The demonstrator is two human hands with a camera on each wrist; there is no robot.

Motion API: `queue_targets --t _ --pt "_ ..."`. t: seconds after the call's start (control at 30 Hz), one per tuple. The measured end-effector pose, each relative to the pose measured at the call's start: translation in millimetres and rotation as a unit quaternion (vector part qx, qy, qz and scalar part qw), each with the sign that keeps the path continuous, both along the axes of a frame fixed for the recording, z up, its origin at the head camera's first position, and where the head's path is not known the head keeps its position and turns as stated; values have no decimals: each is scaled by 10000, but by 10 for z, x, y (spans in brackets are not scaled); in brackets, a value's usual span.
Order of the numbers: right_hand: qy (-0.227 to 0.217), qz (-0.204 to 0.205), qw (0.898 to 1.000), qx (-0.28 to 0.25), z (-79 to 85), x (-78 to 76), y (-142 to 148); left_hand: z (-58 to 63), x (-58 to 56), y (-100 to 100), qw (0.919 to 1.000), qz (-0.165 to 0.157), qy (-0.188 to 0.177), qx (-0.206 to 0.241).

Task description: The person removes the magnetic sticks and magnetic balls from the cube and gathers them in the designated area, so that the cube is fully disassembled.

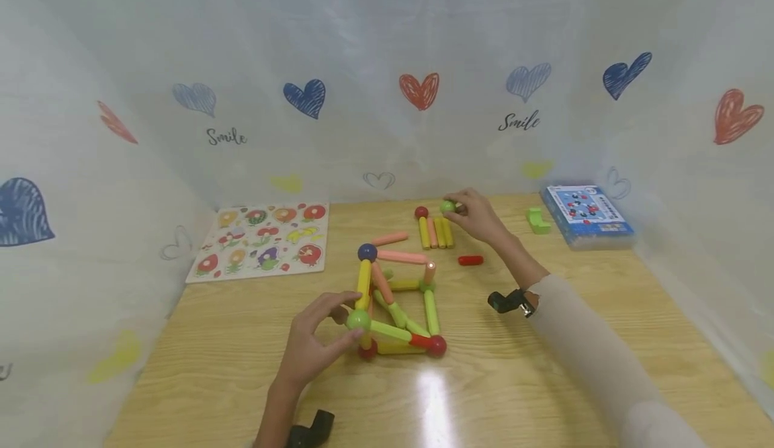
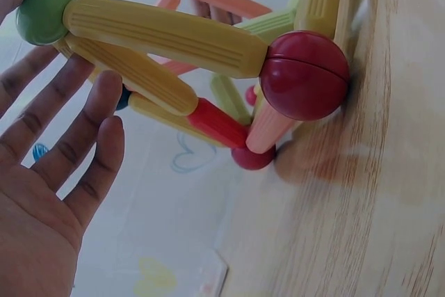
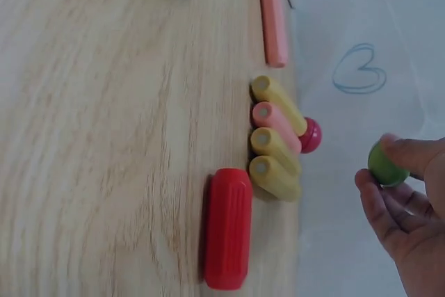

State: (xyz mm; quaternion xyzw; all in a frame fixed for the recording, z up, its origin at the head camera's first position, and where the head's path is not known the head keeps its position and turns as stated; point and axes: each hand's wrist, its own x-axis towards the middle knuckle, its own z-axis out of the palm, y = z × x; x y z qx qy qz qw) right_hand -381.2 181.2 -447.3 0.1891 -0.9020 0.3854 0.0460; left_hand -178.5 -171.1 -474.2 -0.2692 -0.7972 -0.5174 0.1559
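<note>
On the table (image 1: 230, 367) we count four sticks (image 1: 439, 233) laid side by side, three yellow and one pink, with one red ball (image 1: 421, 212) at the far end of the leftmost yellow one. Near them lie one short red stick (image 1: 470, 260) and one loose pink stick (image 1: 390, 238). In front of us stands one stick frame (image 1: 431, 312), left of the table's middle; on it we make out at least one blue ball (image 1: 367, 252), two red balls and two green ones, though some joints are hidden.

We see one box (image 1: 589, 209) at the far right, blue and white on top; we cannot tell what it holds. One small green block (image 1: 537, 221) sits just left of it, and one fruit board (image 1: 256, 243) lies at the far left.

Our left hand (image 1: 311, 340) comes in from the near left and pinches the frame's near green corner ball (image 1: 359, 320) between thumb and forefinger, the other fingers spread beside it. Our right arm stretches forward, its sleeve (image 1: 595, 350) pulled short of the wrist; the right hand (image 1: 480, 216) pinches another green ball (image 3: 387, 165) between thumb and fingers, near the far ends of the row.
</note>
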Motion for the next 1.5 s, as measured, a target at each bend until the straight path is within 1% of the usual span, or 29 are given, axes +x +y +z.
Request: queue_targets --t 0.13,0.3,0.4,0.5,0.67,0.77,0.93,1.07,1.2,1.3,1.37,1.43,1.5 --pt "-18 -89 9997 224 -53 -195 -56 8 -3 -7 10000 58 57 -10" --pt "-114 -290 9991 302 -106 -389 -125 15 18 -7 9999 66 75 4" --pt "-216 -278 9988 335 -139 -466 -140 17 24 3 9999 87 69 -21" --pt "-419 -277 9979 419 -171 -514 -132 7 5 16 9999 109 -5 -37" --pt "-683 -333 9950 653 -225 -523 -134 -20 0 27 9999 69 -52 59" --pt "-725 -317 9934 834 -256 -540 -142 -11 1 29 9999 70 -3 81" --pt "-808 -341 9903 1075 -326 -590 -156 -3 -7 15 10000 67 47 -4" --pt "-866 -291 9896 1107 -350 -597 -158 1 -9 5 10000 42 55 -16" --pt "-829 -220 9915 983 -346 -580 -144 8 -10 4 10000 8 52 -22" --pt "-756 -261 9934 818 -326 -548 -151 11 -14 0 10000 -5 61 -20" --pt "-629 -309 9949 729 -296 -508 -173 12 -16 -4 10000 -3 52 -23" --pt "-392 -279 9966 667 -263 -458 -215 12 -17 -7 10000 -9 52 -30" --pt "-46 -103 9975 691 -233 -406 -281 11 -16 -11 10000 -14 57 -20"
